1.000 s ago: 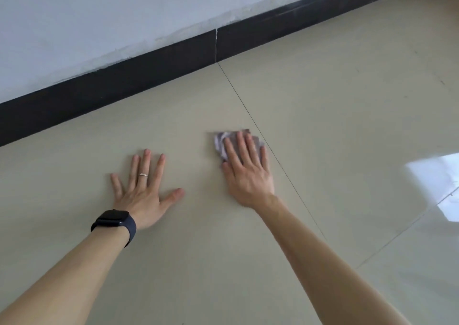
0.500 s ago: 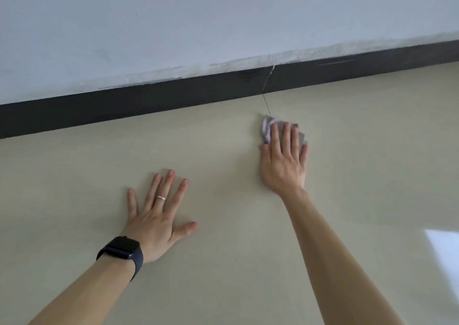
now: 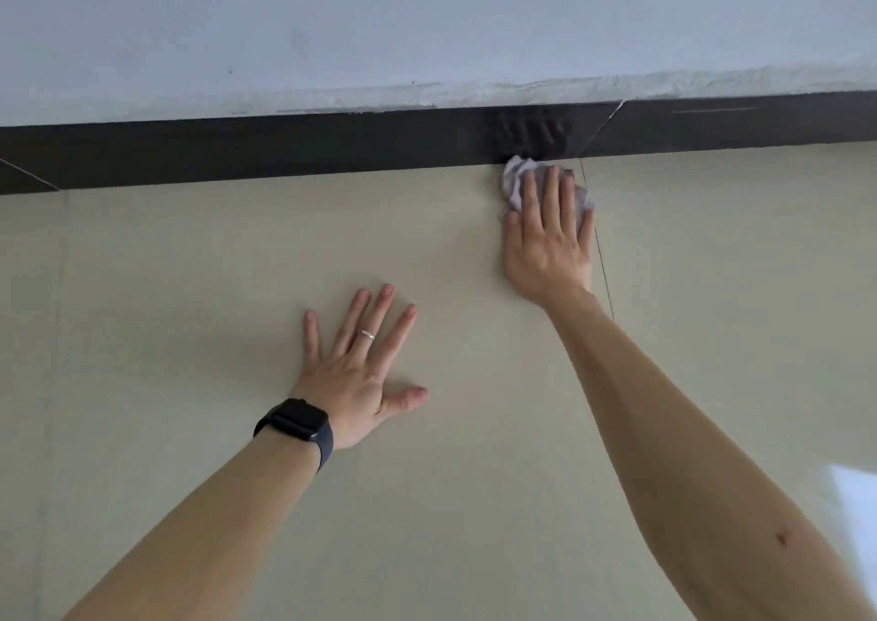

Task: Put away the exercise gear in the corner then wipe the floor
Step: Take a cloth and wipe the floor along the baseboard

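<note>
Our right hand (image 3: pixel 548 245) lies flat on the cloth (image 3: pixel 515 179), fingers straight and close together, pressing it to the floor (image 3: pixel 474 454) without gripping. The crumpled cloth sits right against the dark skirting (image 3: pixel 284 146), beside a tile joint. Our left hand (image 3: pixel 356 374) rests palm down on the floor, nearer us and well apart from the cloth, fingers spread wide, holding nothing. It wears a ring (image 3: pixel 368 334) and, at the wrist, a watch (image 3: pixel 296 423).

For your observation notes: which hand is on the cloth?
The right hand, flat on the cloth by the dark skirting; the left hand rests on bare floor.
</note>
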Available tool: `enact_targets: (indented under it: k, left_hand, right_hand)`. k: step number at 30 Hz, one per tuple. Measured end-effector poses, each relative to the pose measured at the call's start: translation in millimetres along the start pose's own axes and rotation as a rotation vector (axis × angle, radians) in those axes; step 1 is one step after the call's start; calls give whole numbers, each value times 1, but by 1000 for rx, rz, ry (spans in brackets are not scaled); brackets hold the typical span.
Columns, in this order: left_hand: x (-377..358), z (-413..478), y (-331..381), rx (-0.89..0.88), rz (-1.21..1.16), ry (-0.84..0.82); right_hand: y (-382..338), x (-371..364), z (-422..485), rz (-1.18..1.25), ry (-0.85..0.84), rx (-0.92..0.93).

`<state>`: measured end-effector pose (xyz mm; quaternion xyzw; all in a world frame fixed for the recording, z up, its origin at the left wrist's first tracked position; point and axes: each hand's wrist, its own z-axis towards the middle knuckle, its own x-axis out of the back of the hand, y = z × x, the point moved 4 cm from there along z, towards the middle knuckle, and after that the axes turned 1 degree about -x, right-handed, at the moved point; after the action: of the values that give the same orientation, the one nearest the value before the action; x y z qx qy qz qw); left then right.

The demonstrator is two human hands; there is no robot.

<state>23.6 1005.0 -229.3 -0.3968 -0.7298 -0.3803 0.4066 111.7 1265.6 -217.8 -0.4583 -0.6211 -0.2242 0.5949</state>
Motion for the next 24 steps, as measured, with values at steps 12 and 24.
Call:
enact_targets:
  k: [12, 24]
  left_hand:
    - [0, -13, 6, 3, 64, 206]
    - [9, -88, -59, 90, -85, 222]
  right_hand:
    - [-3, -46, -272, -57, -117, 257]
    - [41, -41, -276, 92, 56, -463]
